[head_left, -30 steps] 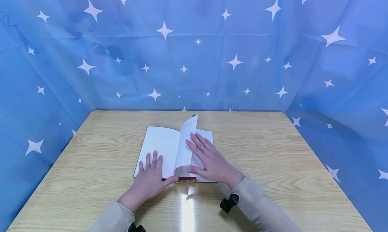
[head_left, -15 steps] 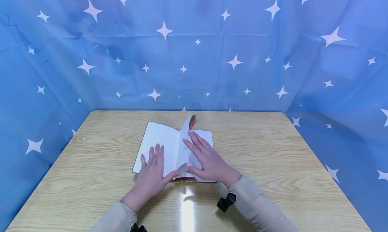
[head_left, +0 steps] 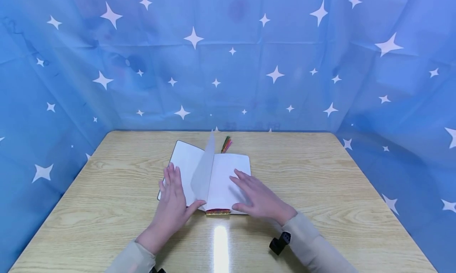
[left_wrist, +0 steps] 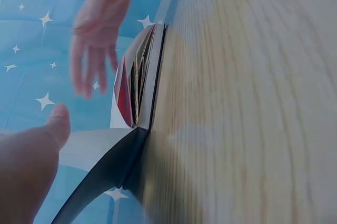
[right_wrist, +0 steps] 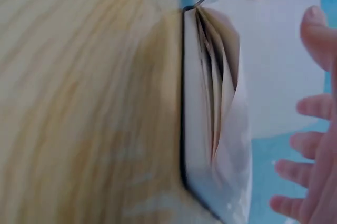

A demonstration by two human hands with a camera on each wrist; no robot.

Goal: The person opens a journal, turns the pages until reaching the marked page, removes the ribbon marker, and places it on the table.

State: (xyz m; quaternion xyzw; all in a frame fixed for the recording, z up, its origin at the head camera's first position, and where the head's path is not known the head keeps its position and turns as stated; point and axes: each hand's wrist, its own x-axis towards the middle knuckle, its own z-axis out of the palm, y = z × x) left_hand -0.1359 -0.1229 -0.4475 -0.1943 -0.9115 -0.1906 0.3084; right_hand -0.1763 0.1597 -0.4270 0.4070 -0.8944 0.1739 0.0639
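Observation:
An open notebook [head_left: 229,182] with blank white pages and a dark cover lies in the middle of the table. One white leaf [head_left: 204,174] stands up near the fold, leaning left. My left hand [head_left: 171,203] is at the left page, fingers straight, thumb stretched toward the bottom of the fold. That side of the cover [left_wrist: 102,163] tilts up off the wood in the left wrist view. Over the right page, my right hand [head_left: 263,197] spreads its loosely bent fingers, holding nothing. A red and gold strip [head_left: 218,212] shows at the lower page edges.
A tassel of coloured strands [head_left: 226,144] sticks out past the notebook's top edge. The wooden table [head_left: 320,178] reaches back to a blue curtain [head_left: 228,67] with white stars, which also hangs along both sides. A black wrist camera [head_left: 280,243] sits at the right sleeve.
The raised leaf has swung from the right side over the fold to the left. My right hand has drawn back to the right; the left side of the notebook has tilted up.

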